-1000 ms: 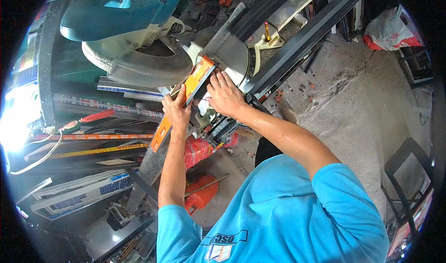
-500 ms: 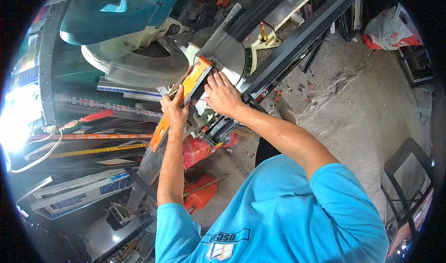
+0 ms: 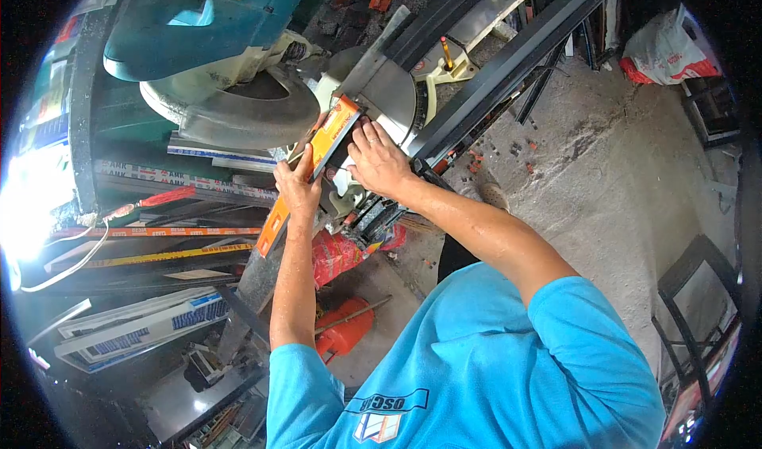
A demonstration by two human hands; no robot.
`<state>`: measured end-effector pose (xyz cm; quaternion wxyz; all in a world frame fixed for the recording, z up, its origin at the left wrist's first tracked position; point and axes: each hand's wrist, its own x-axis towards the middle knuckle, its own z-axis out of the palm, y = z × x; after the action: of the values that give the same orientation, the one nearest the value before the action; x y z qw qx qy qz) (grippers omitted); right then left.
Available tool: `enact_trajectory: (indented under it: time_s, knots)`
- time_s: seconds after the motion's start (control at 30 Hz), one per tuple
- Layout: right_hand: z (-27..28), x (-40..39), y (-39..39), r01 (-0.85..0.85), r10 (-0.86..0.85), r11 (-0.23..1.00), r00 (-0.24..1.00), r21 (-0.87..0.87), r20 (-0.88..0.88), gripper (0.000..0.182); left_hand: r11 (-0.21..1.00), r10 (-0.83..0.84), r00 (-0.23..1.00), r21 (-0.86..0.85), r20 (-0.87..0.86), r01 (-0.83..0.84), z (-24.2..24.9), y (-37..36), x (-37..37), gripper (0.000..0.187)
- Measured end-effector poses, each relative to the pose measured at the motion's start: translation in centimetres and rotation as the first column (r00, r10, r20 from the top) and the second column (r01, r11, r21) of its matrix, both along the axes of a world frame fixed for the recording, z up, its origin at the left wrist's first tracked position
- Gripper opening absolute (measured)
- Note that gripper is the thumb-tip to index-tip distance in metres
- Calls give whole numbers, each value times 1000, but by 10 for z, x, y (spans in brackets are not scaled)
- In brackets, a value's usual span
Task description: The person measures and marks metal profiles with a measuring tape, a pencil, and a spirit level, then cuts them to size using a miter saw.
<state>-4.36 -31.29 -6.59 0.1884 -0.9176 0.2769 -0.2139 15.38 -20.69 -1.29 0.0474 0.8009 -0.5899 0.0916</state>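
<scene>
A long aluminium profile with orange printed film slants across the bed of a mitre saw. My left hand is closed on the profile, fingers over its face; the thumb side is partly hidden. Close by on the right, my right hand lies palm down with fingers stretched out, their tips near the profile's right edge. Beneath those fingers is a dark surface, which I cannot make out clearly. The saw's grey blade guard is just left of the profile's upper end.
Long black profiles run to the upper right, beside a pencil. Stacked profiles lie at left. An orange-red container is on the floor below. A white and red bag and dark frames are at right.
Both hands and the orange profile keep almost the same place. Only a very slight shift of the whole view shows.
</scene>
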Motion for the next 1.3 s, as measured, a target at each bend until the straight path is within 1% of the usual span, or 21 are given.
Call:
enact_trajectory:
  time_s: [0.17, 0.4, 0.47, 0.8, 0.87, 1.03, 1.1, 1.17, 1.3]
  knots:
    - [1, 1, 0, 2, -2, 1000, 999, -4, -36, 59, 1000, 12, 1000, 2, -3, -12, 0, 0, -1, 70]
    - [3, 0, 0, 4, -5, 1000, 1000, -18, -28, 59, 1000, 8, 1000, -6, -17, -8, -1, 0, 0, 69]
    - [3, 0, 0, 11, -13, 999, 998, -36, -61, 59, 1000, 1, 1000, -15, -17, -1, -1, 1, 1, 69]
    - [-2, 2, 0, 6, -7, 1000, 999, -25, -51, 58, 999, 26, 1000, -20, -5, -26, -2, 1, -1, 69]
    - [-2, 2, 1, 5, -6, 1000, 1000, -18, -22, 57, 999, 22, 1000, -26, -7, -23, -3, 0, 0, 70]
    - [-1, 2, 1, 15, -16, 1000, 1000, -25, -27, 58, 999, 34, 999, -28, -7, -34, -2, 0, -2, 71]
    - [-2, 3, 1, 14, -14, 1000, 999, -19, -30, 58, 996, 91, 995, -8, -39, -91, -2, 0, -4, 79]
    - [-3, 3, 1, 40, -37, 999, 997, -38, 65, 50, 995, 100, 995, 3, -27, -100, -1, -1, -6, 79]
    - [-2, 2, 1, 34, -32, 999, 998, -42, 52, 49, 994, 105, 994, -10, -28, -106, 0, -1, -9, 78]
